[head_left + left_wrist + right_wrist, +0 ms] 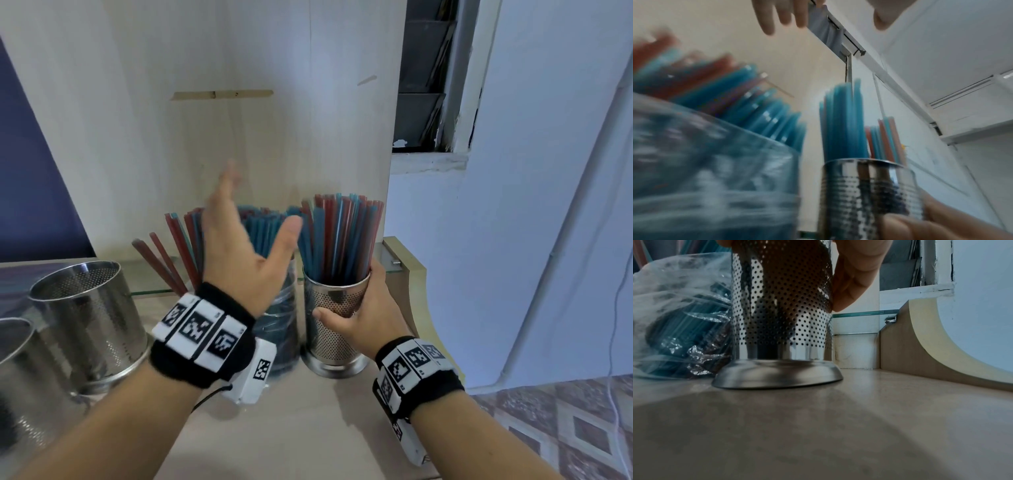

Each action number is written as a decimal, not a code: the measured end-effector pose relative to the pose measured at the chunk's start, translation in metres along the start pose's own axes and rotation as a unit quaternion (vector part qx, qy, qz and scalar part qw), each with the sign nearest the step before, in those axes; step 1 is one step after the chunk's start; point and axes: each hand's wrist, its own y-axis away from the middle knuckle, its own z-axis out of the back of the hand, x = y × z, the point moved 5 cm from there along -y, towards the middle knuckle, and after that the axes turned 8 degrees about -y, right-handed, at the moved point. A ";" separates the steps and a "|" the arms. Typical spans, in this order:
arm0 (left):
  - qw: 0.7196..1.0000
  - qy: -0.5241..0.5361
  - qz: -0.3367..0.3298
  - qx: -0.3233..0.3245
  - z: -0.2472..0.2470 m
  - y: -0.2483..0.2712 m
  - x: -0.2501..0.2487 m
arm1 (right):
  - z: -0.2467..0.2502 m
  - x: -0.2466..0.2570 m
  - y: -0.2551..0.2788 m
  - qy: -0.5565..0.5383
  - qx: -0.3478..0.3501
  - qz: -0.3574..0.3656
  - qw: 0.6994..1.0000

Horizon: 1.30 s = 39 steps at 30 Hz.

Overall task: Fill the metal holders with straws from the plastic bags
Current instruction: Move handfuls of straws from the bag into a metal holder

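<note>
A perforated metal holder (pixel 334 327) stands upright on the wooden counter, packed with red and blue straws (pixel 339 236). My right hand (pixel 363 308) grips its wall; the right wrist view shows my fingers (pixel 855 279) curled round the holder (pixel 781 308). Left of it stands a clear plastic bag (pixel 284 325) with more red and blue straws (pixel 260 233) sticking out. My left hand (pixel 246 246) hovers open above the bag, fingers spread, holding nothing. In the left wrist view the bag (pixel 711 178) is blurred beside the holder (pixel 869 194).
Two empty perforated metal holders (pixel 92 315) (pixel 20 377) stand at the left of the counter (pixel 308 428). A wooden panel (pixel 239 102) rises behind. A glass shelf edge (pixel 863 313) and a curved wooden bracket (pixel 411 274) lie to the right, with tiled floor below.
</note>
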 end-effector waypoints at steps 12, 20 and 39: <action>0.952 -0.039 0.288 0.093 0.030 0.032 0.134 | 0.003 0.003 0.001 0.012 -0.023 0.001 1.000; 0.951 -0.106 0.210 0.201 -0.007 0.004 0.137 | 0.003 0.006 0.002 0.018 -0.031 -0.003 0.999; 0.956 -0.040 0.184 0.226 0.012 0.047 0.162 | 0.003 0.005 0.001 0.032 -0.029 -0.018 0.999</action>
